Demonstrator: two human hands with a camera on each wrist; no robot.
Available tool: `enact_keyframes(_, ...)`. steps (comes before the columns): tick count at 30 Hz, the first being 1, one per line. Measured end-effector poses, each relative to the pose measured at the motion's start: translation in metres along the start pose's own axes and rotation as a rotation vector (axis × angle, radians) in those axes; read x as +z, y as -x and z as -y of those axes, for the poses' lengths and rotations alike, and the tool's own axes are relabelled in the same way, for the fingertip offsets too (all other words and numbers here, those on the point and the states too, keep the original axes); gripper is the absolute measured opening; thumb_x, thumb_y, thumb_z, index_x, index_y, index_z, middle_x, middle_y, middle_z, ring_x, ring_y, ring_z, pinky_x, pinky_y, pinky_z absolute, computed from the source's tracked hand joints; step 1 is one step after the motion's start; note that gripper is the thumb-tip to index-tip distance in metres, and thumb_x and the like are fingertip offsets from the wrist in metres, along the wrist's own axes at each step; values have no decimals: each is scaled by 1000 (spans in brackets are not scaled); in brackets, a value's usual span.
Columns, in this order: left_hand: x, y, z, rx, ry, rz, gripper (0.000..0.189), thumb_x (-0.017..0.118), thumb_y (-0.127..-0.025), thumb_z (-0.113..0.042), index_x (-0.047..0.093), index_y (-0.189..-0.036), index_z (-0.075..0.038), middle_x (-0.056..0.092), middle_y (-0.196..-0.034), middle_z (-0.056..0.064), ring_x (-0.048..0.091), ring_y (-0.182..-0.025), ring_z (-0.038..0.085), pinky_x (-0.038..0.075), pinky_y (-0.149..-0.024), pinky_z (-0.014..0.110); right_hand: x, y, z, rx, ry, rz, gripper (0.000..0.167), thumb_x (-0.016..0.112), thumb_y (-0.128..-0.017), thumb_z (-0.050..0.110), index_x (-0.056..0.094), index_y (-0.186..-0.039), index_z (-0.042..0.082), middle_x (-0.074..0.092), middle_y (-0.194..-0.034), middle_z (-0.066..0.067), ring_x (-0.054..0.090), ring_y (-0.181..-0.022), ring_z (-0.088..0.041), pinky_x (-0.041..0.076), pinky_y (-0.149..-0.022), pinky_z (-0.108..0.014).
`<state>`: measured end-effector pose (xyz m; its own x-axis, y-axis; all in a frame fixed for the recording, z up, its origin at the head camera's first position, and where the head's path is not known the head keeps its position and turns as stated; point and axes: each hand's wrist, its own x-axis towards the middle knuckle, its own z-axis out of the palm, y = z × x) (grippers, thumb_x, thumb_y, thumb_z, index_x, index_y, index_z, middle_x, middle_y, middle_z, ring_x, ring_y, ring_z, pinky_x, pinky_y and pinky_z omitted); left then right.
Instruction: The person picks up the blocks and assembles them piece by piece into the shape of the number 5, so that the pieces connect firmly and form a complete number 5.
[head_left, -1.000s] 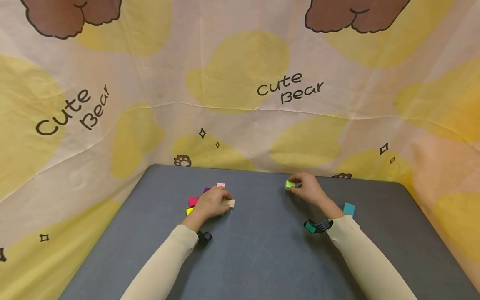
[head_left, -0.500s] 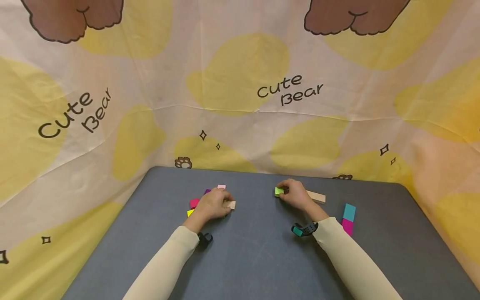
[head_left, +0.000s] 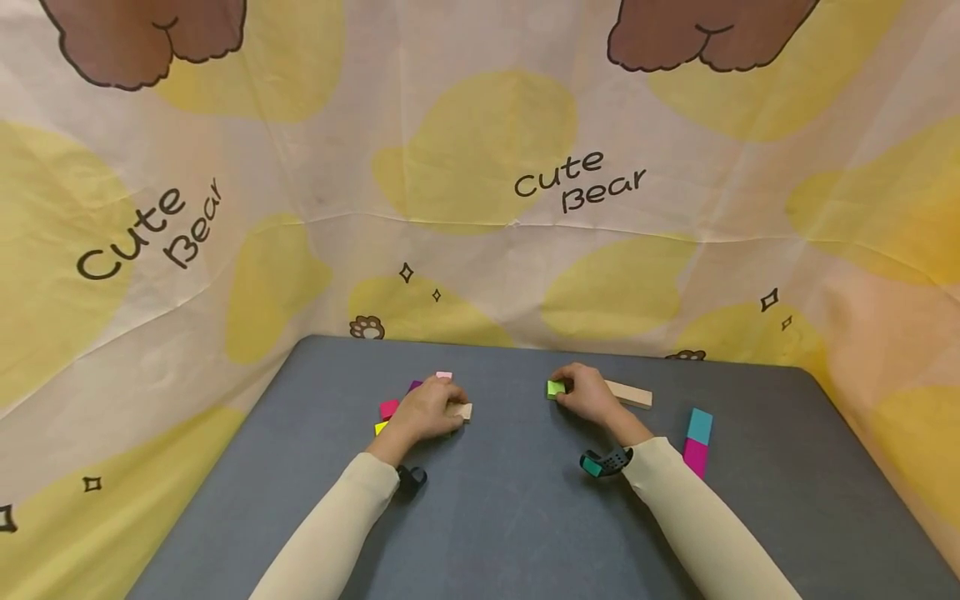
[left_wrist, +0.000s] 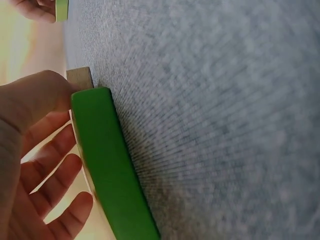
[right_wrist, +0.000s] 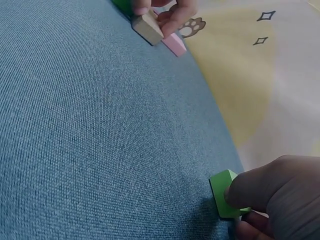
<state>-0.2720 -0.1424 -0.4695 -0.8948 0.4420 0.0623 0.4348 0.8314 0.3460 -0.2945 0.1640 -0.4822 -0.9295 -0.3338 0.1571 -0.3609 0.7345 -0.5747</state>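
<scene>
My left hand (head_left: 429, 410) pinches a plain wooden block (right_wrist: 147, 28) between thumb and fingers on the table's left half. Close by the left thumb lies a dark green block (left_wrist: 110, 155), large in the left wrist view; its far part is cut off. Pink (head_left: 444, 375), purple (head_left: 415, 385), red (head_left: 389, 408) and yellow (head_left: 380, 428) blocks show around the left hand, partly hidden by it. Right of centre, near the back edge, my right hand (head_left: 590, 393) pinches a light green block (head_left: 554, 389), its thumb on the face seen in the right wrist view (right_wrist: 225, 195).
A long plain wooden block (head_left: 632, 394) lies just beyond the right hand. Farther right, a teal block (head_left: 700, 426) and a magenta block (head_left: 695, 455) lie end to end, the magenta one partly behind the sleeve. A patterned cloth (head_left: 465, 192) rises behind the grey table (head_left: 517, 517).
My right hand has moved left and slightly nearer with the light green block, which uncovers the long wooden block and the magenta one. The left hand stays almost where it was.
</scene>
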Motion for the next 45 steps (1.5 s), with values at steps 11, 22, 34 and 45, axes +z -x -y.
enact_keyframes(11,0,-12,-5,120,-13,-77,22,73,-78,-25,75,-99,-20,69,-92,-6,49,-81,10,42,-71,27,-1,-1,-1,6,24,-4,29,69,-80,3,70,-108,-2,64,-100,-15,60,-87,-25,51,-76,-40)
enact_keyframes(22,10,-43,-25,151,46,-55,26,74,-78,-28,74,-102,-18,68,-96,-4,55,-81,10,47,-73,25,0,-3,-3,10,30,-14,26,70,-79,3,72,-104,-2,65,-97,-14,60,-86,-25,50,-76,-41)
enact_keyframes(34,22,-75,-45,66,92,-24,29,76,-77,-31,74,-105,-24,65,-100,-5,58,-86,11,46,-75,28,0,-1,-4,52,20,-29,26,71,-80,2,72,-105,-1,66,-100,-14,62,-89,-26,51,-77,-40)
enact_keyframes(45,34,-91,-60,23,56,-1,27,74,-81,-34,74,-107,-26,65,-105,-4,59,-87,11,47,-76,30,0,0,-2,60,26,-24,27,70,-81,2,71,-107,-2,65,-101,-15,62,-90,-28,51,-77,-41)
